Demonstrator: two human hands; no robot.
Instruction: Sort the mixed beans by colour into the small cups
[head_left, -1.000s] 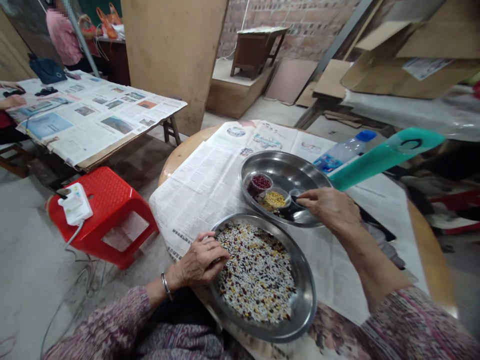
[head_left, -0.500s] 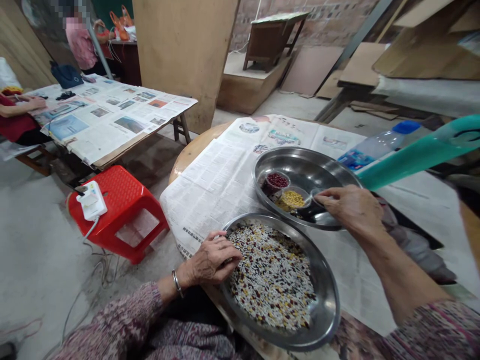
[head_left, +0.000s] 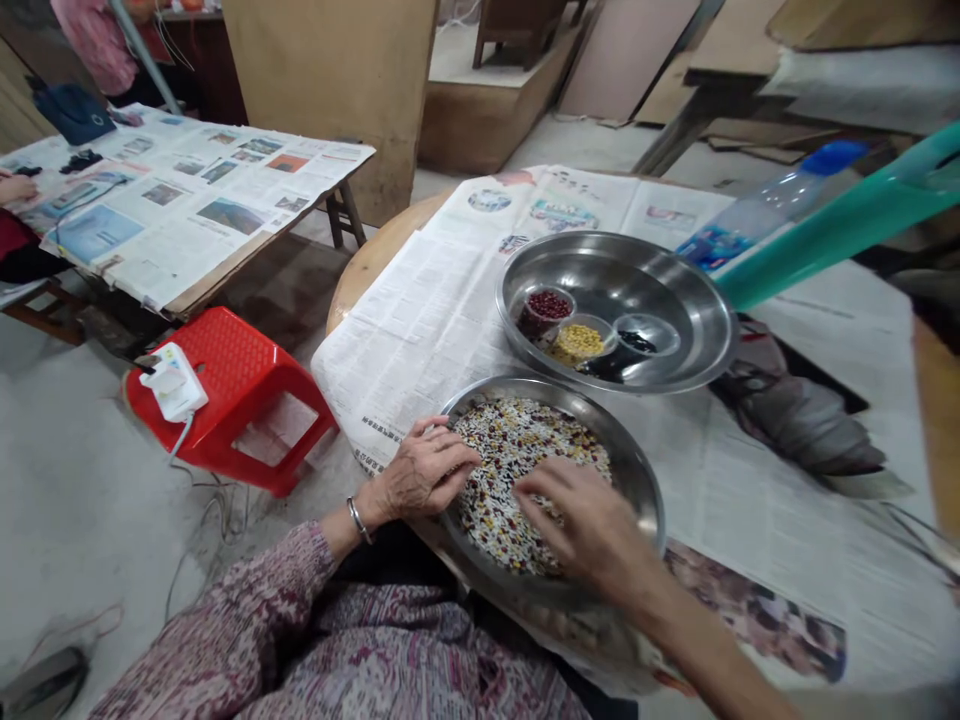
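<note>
My left hand (head_left: 424,470) rests at the near-left edge of a wide steel pan (head_left: 628,452), fingertips on a mix of white, dark red, black and yellow grains (head_left: 510,470). My right hand (head_left: 577,520) lies over the same mix, fingers spread and pressing into it. Neither hand holds anything I can see. Behind the pan stands a steel basin (head_left: 637,270) holding several small dishes: red beans (head_left: 547,310), yellow grains (head_left: 579,342) and black beans (head_left: 637,342).
Both vessels sit on newspaper (head_left: 405,340) over a round wooden table (head_left: 367,275). A plastic bottle (head_left: 772,195) and a teal plastic object (head_left: 847,225) lie to the right. A red stool (head_left: 232,400) carries a white power strip (head_left: 174,382). A co-worker's hand (head_left: 15,185) rests at a newspaper-covered table (head_left: 202,205).
My right hand has moved from the small dishes in the basin down into the grain mix in the pan. The view has tilted lower, and my left hand stays at the pan's edge.
</note>
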